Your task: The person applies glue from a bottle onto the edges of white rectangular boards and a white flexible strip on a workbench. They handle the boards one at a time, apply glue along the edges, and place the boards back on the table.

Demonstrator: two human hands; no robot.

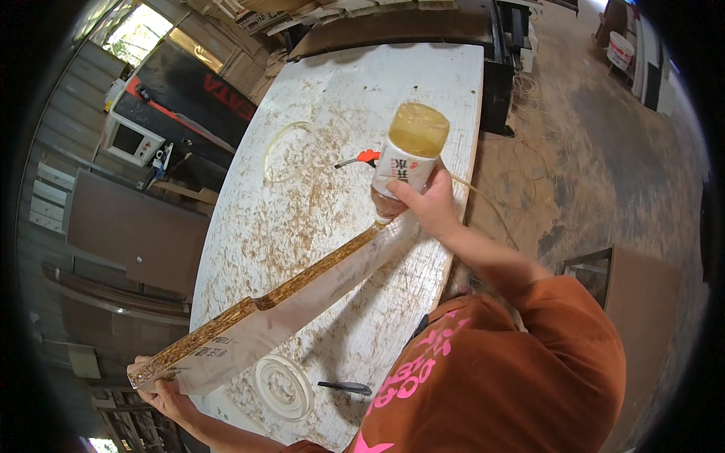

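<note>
1. The right hand [434, 202] is wrapped around the bottle [415, 143], thumb across its label. The bottle is tilted neck-down at the far right end of the long board [302, 309]; I cannot tell if the neck touches. I think the squeeze should be gentle and even.
2. The left hand [175, 404] pinches the opposite end of the board, some fingers hidden behind. This grip should be firm, so that the board does not roll.
3. The brown, speckled edge [294, 285] faces up and has a notch midway. It seems wise to go slower there, with the neck centred.
4. Below the board, on the white table [445, 68], lie a round moulding [285, 389] and a dark tool [345, 388]; better not to knock them.
5. An orange-handled tool [368, 156] lies beside the bottle, so the wrist should pass it carefully.
</note>
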